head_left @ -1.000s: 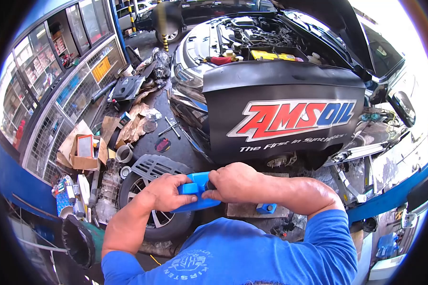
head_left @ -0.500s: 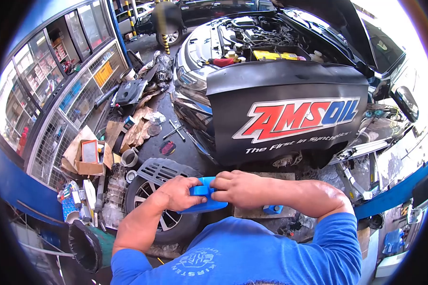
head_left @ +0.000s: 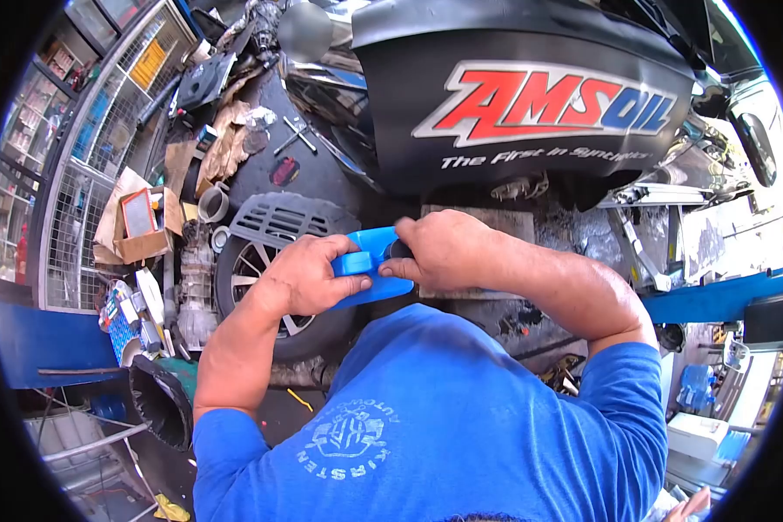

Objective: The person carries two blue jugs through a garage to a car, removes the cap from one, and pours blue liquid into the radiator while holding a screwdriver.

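A blue plastic jug (head_left: 374,291) is held in front of the chest, between both hands. My left hand (head_left: 311,274) is closed round the jug's handle, with the thumb lying along it. My right hand (head_left: 439,248) has its fingers pinched round a dark cap (head_left: 398,250) at the jug's neck. The cap is partly hidden by the fingers. Under the jug and my left forearm lies a wheel (head_left: 252,278) with a grey slatted plastic part (head_left: 283,217) on it.
A car fender under a black printed cover (head_left: 531,104) stands ahead. To the left are an open cardboard box (head_left: 143,244), a gearbox-like metal part (head_left: 197,291) and a cross wrench (head_left: 297,135). A dark bin (head_left: 158,404) stands lower left; a blue beam (head_left: 713,300) is at right.
The view has tilted down, so the car and its cover sit higher in the frame. Both hands stay on the jug; the right fingers have shifted round the cap, which shows again.
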Action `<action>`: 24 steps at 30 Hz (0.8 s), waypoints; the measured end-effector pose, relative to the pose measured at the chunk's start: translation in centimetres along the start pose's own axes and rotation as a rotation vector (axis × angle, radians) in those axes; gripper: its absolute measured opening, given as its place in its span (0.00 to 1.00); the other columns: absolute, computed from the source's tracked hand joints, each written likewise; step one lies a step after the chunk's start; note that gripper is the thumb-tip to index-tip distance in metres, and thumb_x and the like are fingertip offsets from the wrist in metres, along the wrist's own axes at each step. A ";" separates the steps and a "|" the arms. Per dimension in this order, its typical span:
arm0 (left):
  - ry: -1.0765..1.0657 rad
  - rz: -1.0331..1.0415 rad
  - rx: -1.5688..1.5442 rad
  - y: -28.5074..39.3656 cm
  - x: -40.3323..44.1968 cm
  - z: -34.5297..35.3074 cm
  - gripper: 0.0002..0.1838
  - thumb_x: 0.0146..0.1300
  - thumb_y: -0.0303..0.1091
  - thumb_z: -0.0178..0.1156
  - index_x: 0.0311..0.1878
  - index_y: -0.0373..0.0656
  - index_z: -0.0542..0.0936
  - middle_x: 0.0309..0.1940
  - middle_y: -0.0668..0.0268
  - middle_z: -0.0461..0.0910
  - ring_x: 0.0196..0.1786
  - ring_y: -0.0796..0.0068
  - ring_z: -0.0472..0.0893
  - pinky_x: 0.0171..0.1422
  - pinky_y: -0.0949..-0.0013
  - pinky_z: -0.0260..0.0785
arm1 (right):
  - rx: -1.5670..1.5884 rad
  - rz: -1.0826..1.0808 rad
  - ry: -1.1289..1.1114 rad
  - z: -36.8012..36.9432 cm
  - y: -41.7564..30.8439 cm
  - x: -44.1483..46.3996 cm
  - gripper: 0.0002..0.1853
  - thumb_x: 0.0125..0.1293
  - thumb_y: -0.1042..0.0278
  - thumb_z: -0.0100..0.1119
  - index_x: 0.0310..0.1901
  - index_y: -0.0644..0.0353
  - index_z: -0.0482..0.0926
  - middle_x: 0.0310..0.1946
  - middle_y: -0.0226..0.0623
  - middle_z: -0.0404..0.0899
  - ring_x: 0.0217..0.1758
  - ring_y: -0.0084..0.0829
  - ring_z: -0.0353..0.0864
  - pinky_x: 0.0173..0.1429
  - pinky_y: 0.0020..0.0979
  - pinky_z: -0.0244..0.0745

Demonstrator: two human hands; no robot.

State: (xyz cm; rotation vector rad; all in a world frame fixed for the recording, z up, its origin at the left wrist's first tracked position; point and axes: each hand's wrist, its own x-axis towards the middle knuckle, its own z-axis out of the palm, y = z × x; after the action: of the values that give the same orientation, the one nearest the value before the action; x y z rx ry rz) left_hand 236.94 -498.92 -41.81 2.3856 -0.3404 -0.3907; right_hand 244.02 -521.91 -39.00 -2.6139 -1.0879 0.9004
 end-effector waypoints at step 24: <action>0.073 0.108 -0.633 -1.9 1.5 8.4 0.39 0.62 0.50 0.73 0.69 0.39 0.70 0.55 0.57 0.80 0.59 0.68 0.78 0.65 0.63 0.71 | 0.272 -0.649 1.010 10.0 3.4 1.9 0.26 0.41 0.69 0.77 0.45 0.57 0.77 0.42 0.35 0.81 0.46 0.42 0.81 0.54 0.43 0.76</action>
State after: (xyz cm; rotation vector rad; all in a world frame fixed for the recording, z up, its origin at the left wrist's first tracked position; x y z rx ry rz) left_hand 235.54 -503.00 -49.42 1.7498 -0.2611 -0.3040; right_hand 241.13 -523.77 -49.22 -1.8250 -1.2035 -0.3665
